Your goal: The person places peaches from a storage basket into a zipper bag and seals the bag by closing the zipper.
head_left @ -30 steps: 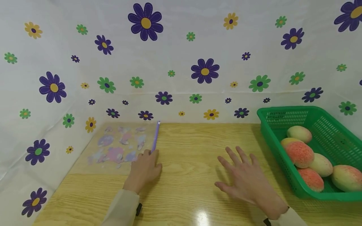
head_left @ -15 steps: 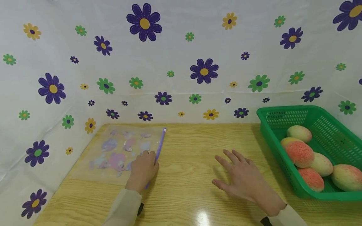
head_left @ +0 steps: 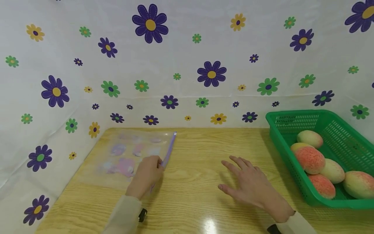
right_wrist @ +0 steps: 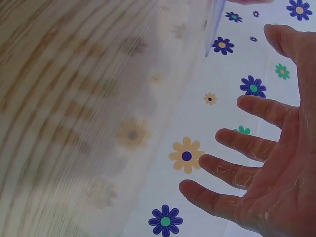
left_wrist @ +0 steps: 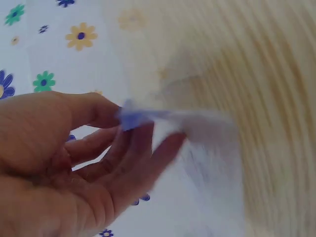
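Observation:
On the left of the table lies a clear zip bag (head_left: 125,165) printed with pastel purple, pink and blue shapes. A purple zip strip runs along its right edge. My left hand (head_left: 147,174) pinches that edge near its middle; in the left wrist view the thumb and fingers (left_wrist: 106,111) hold the purple strip, and the bag's film hangs beyond them, blurred. My right hand (head_left: 252,185) hovers over the table right of the bag, fingers spread and holding nothing. In the right wrist view its palm (right_wrist: 276,168) faces the camera, apart from the purple strip at the top.
A green plastic basket (head_left: 287,172) stands on the right with several peach-like or mango-like fruits (head_left: 310,159) in it. A white cloth with printed flowers (head_left: 187,65) hangs behind and to the left of the wooden table (head_left: 198,149).
The bag has slid to the right and a little toward me, and its purple edge now lifts in my left hand. The right hand has shifted slightly left, its fingers still spread.

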Demonstrator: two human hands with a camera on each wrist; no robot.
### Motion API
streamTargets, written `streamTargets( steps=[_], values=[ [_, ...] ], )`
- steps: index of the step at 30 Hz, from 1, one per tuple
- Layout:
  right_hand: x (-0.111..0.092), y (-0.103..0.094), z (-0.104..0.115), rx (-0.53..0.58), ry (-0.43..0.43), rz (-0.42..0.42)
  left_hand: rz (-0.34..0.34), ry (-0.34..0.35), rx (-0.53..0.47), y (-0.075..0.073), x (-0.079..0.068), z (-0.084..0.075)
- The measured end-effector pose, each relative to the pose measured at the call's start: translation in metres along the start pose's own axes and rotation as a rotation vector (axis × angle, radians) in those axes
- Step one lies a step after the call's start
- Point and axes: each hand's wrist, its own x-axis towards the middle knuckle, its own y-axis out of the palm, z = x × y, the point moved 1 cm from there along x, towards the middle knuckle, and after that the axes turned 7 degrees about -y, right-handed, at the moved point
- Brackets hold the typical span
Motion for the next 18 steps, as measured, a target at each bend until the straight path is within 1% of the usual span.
streamTargets(
  steps=[2, 5, 7, 10, 12, 16, 18],
  values=[
    [0.002, 0.0, 0.001, -0.002, -0.008, -0.007, 0.025, -0.07, -0.118, -0.002, 0.0, -0.002],
    [0.003, 0.0, 0.002, -0.008, -0.016, -0.003, 0.06, -0.142, -0.274, -0.001, -0.002, -0.008],
    [0.003, 0.0, 0.002, -0.012, -0.022, 0.001, 0.101, -0.176, -0.395, 0.002, -0.006, -0.012],
    [0.005, 0.001, 0.003, -0.027, -0.032, 0.001, 0.169, -0.197, -0.536, 0.008, -0.012, -0.02],
    [0.006, 0.001, 0.003, -0.041, -0.041, -0.005, 0.198, -0.195, -0.572, 0.011, -0.016, -0.026],
    [0.01, 0.001, 0.005, -0.063, -0.058, -0.025, 0.222, -0.189, -0.595, 0.015, -0.021, -0.037],
    [0.012, 0.002, 0.006, -0.06, -0.07, -0.037, 0.245, -0.19, -0.647, 0.017, -0.023, -0.041]
  ],
)
